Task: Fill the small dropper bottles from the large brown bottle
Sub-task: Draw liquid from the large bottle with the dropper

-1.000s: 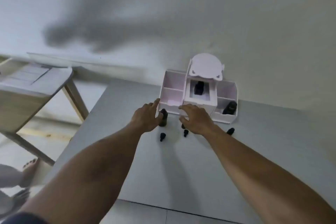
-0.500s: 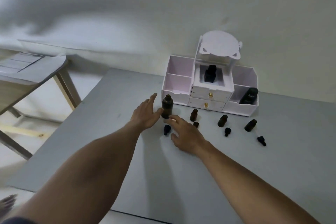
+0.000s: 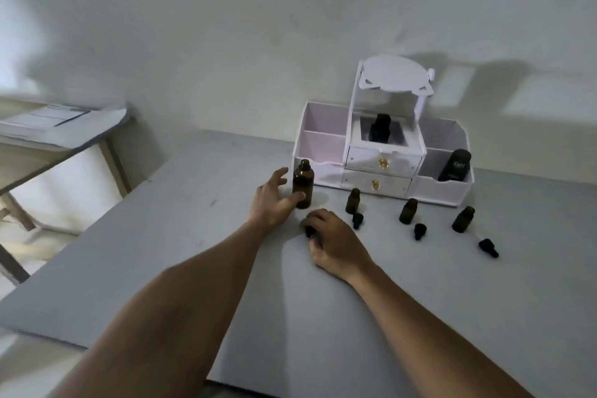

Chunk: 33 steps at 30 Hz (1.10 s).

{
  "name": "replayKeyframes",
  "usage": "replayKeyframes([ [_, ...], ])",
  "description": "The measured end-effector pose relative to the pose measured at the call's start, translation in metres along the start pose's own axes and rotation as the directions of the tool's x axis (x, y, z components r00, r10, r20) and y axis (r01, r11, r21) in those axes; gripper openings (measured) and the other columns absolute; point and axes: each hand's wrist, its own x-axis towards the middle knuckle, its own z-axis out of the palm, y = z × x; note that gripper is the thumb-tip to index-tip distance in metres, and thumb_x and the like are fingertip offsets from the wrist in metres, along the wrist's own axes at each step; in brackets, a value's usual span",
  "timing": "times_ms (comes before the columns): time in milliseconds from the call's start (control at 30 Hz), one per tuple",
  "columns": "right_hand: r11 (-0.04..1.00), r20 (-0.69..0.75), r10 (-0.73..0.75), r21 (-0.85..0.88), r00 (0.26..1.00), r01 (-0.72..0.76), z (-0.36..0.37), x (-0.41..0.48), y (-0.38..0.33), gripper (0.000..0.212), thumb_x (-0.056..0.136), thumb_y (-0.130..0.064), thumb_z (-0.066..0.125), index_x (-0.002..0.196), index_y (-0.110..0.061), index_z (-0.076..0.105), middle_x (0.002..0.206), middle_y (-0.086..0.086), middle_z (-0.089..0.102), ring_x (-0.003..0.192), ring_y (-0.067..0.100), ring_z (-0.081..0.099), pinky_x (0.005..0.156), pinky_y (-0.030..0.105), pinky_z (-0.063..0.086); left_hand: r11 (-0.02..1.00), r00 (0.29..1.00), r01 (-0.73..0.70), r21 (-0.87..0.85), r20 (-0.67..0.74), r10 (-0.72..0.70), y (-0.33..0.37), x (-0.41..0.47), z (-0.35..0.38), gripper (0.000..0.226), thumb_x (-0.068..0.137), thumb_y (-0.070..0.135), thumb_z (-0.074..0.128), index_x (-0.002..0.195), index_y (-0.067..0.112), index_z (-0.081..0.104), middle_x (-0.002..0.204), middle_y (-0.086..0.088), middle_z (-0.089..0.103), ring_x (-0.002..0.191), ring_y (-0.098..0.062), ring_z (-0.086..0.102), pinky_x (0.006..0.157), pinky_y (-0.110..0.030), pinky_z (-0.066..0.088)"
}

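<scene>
Right hand (image 3: 336, 242) has its fingers curled over a small black cap (image 3: 309, 231) on the grey tabletop (image 3: 200, 268). Left hand (image 3: 269, 203) is spread wide, thumb touching the uncapped large brown glass bottle (image 3: 303, 184). The bottle stands upright just before the white drawer organiser (image 3: 381, 160), well in from the table's left edge. To its right three small brown dropper bottles (image 3: 408, 210) stand spaced apart, with black dropper caps (image 3: 420, 231) lying beside them.

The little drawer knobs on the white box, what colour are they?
Gold. The drawer knobs show best in the head view.
</scene>
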Motion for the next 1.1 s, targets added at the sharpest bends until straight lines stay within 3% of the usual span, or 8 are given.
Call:
replayKeyframes([
  [200, 0.998, -0.096, 0.034, 0.056, 0.995, -0.029, 0.005, 0.001, 0.005, 0.027, 0.084, -0.012, 0.061, 0.109, -0.021, 0.067, 0.110, -0.008, 0.064, 0.098, 0.008, 0.061, 0.086, 0.027, 0.055, 0.979, 1.000, -0.022, -0.204, -0.005, 0.021, -0.005, 0.008, 0.000, 0.082, 0.055, 0.052, 0.068, 0.131, 0.021, 0.064, 0.125, -0.006, 0.069, 0.118, -0.012, 0.061, 0.101, -0.031, 0.048],
  [400, 0.997, -0.147, 0.006, 0.083, 0.989, 0.006, 0.007, 0.000, 0.009, 0.027, 0.090, -0.017, 0.063, 0.116, -0.018, 0.067, 0.118, -0.003, 0.064, 0.102, 0.012, 0.063, 0.088, 0.031, 0.056, 0.939, 1.000, -0.024, -0.343, -0.027, 0.016, 0.002, 0.009, 0.015, 0.050, 0.063, 0.026, 0.075, 0.112, 0.024, 0.071, 0.095, 0.002, 0.077, 0.090, -0.013, 0.073, 0.087, -0.039, 0.059],
  [500, 0.992, -0.218, -0.042, 0.103, 0.975, 0.066, 0.006, 0.000, 0.008, 0.025, 0.093, -0.016, 0.064, 0.118, -0.015, 0.068, 0.118, -0.001, 0.062, 0.105, 0.013, 0.062, 0.090, 0.030, 0.054, 0.927, 0.998, -0.048, -0.372, -0.047, 0.033, 0.000, 0.010, 0.016, 0.051, 0.062, 0.023, 0.076, 0.113, 0.026, 0.071, 0.097, 0.005, 0.076, 0.086, -0.011, 0.074, 0.080, -0.035, 0.061],
  [700, 0.960, -0.546, 0.084, 0.270, 0.834, 0.080, -0.015, 0.016, 0.010, 0.023, 0.090, -0.015, 0.072, 0.113, -0.015, 0.073, 0.103, -0.005, 0.068, 0.095, 0.005, 0.066, 0.082, 0.021, 0.055, 0.912, 0.991, -0.135, -0.386, -0.069, 0.118, -0.011, 0.014, 0.014, 0.057, 0.064, 0.023, 0.080, 0.119, 0.027, 0.068, 0.105, 0.006, 0.075, 0.084, -0.008, 0.074, 0.075, -0.024, 0.059],
  [767, 0.917, -0.594, 0.181, 0.390, 0.784, 0.084, -0.031, 0.031, 0.008, 0.020, 0.093, -0.015, 0.068, 0.112, -0.017, 0.071, 0.100, -0.004, 0.069, 0.090, 0.006, 0.068, 0.079, 0.020, 0.055, 0.911, 0.989, -0.144, -0.387, -0.069, 0.127, -0.014, 0.017, 0.015, 0.059, 0.064, 0.024, 0.083, 0.121, 0.028, 0.067, 0.104, 0.007, 0.075, 0.083, -0.006, 0.074, 0.074, -0.021, 0.058],
  [933, 0.750, -0.614, 0.398, 0.646, 0.682, 0.145, -0.069, 0.075, 0.001, 0.018, 0.096, -0.020, 0.065, 0.111, -0.029, 0.070, 0.103, 0.008, 0.073, 0.091, 0.023, 0.071, 0.084, 0.038, 0.059, 0.919, 0.987, -0.153, -0.364, -0.021, 0.156, -0.017, 0.023, 0.016, 0.058, 0.071, 0.019, 0.089, 0.125, 0.022, 0.068, 0.105, 0.003, 0.074, 0.087, -0.005, 0.074, 0.076, -0.016, 0.056],
  [1033, 0.625, -0.552, 0.468, 0.759, 0.690, 0.184, -0.076, 0.089, -0.007, 0.016, 0.095, -0.018, 0.066, 0.110, -0.019, 0.072, 0.094, -0.001, 0.074, 0.084, 0.015, 0.071, 0.085, 0.037, 0.060, 0.929, 0.988, -0.148, -0.340, -0.010, 0.154, -0.017, 0.026, 0.017, 0.056, 0.073, 0.021, 0.087, 0.126, 0.018, 0.069, 0.107, 0.001, 0.076, 0.092, -0.007, 0.074, 0.084, -0.017, 0.056],
  [1100, 0.604, -0.528, 0.463, 0.776, 0.712, 0.183, -0.076, 0.092, -0.011, 0.018, 0.095, -0.015, 0.064, 0.112, -0.013, 0.070, 0.091, -0.005, 0.073, 0.084, 0.014, 0.071, 0.084, 0.032, 0.061, 0.933, 0.989, -0.144, -0.329, -0.011, 0.148, -0.017, 0.026, 0.017, 0.053, 0.074, 0.022, 0.087, 0.124, 0.019, 0.070, 0.107, 0.002, 0.076, 0.093, -0.006, 0.073, 0.085, -0.015, 0.055],
])
